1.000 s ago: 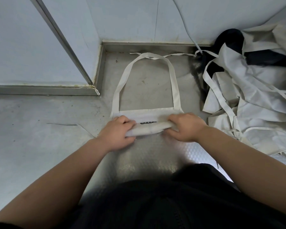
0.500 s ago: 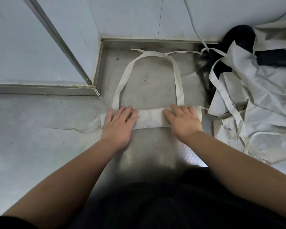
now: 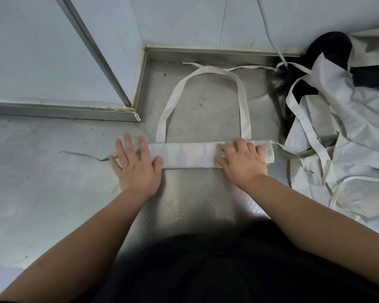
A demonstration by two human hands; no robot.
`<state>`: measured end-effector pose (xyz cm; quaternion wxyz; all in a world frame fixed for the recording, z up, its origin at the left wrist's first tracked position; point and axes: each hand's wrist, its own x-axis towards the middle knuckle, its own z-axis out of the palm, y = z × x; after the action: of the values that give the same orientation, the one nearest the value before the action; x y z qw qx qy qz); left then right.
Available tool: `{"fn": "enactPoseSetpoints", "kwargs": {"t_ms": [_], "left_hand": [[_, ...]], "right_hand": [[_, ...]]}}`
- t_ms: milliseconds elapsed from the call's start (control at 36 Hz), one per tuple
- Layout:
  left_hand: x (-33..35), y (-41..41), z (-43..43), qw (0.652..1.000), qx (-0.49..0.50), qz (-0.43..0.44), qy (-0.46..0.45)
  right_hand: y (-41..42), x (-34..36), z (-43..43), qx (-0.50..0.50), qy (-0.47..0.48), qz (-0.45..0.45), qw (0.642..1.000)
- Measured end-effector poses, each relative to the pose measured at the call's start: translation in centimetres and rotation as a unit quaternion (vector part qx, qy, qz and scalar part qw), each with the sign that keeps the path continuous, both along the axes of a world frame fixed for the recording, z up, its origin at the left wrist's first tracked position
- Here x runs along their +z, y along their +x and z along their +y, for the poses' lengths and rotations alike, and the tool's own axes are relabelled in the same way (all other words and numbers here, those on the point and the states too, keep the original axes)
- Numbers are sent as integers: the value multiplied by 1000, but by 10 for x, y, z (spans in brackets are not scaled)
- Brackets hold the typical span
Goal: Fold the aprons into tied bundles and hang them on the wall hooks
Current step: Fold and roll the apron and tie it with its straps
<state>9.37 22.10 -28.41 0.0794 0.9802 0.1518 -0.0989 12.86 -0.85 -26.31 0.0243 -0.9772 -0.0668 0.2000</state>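
Both hands have slid apart along the folded apron (image 3: 190, 155) on the counter (image 3: 195, 193), left hand (image 3: 136, 169) flat at its left end, right hand (image 3: 243, 162) pressing its right; tying, hanging and the apron pile (image 3: 337, 138) likely remain

The left hand (image 3: 136, 169) hides one end of the folded apron (image 3: 188, 155) (edge unseen). Right of the right hand (image 3: 243, 160), the apron pile (image 3: 337, 149) runs off frame.

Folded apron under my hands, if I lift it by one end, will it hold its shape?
Probably not: the folded apron is thin cloth lying flat, so it would likely droop and unfold. It looks light. The neck loop lies limp on the floor and would probably dangle.
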Motion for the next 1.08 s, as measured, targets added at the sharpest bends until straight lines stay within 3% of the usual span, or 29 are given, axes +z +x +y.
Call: {"fn": "enactPoseSetpoints", "kwargs": {"t_ms": [83, 194, 278, 333, 389, 444, 528, 639, 695, 778, 917, 1000, 1083], "left_hand": [[11, 1, -24, 963, 210, -57, -157], [22, 25, -36, 831, 451, -38, -324], [21, 37, -33, 742, 521, -62, -416], [22, 37, -33, 716, 525, -93, -450], [22, 32, -36, 728, 503, -123, -449], [22, 24, -37, 785, 428, -184, -409], [18, 14, -39, 883, 197, -262, -336], [1, 12, -35, 950, -56, -216, -220], [-6, 13, -32, 944, -165, -246, -145], [-13, 17, -34, 911, -275, -287, -111], [-21, 18, -38, 919, -349, -180, -33], [-17, 18, -37, 918, -367, -152, 1], [-13, 17, -36, 920, -370, -129, 3]], "right_hand": [[2, 2, 2, -8, 52, 22, 998], [9, 7, 4, -6, 91, 54, 994], [12, 9, 5, -5, 98, 68, 993], [12, 9, 6, -6, 99, 71, 993], [13, 8, 7, -7, 101, 72, 992], [14, 7, 8, -7, 102, 69, 992], [15, 5, 7, -7, 99, 63, 993], [14, 1, 7, -10, 100, 55, 993], [12, -1, 7, -12, 101, 48, 994], [12, -2, 4, -22, 109, 35, 993], [4, -2, 0, -64, 123, -17, 990], [-10, 0, -2, -203, 109, -109, 967], [-14, 1, -2, -365, 156, -133, 908]]}}
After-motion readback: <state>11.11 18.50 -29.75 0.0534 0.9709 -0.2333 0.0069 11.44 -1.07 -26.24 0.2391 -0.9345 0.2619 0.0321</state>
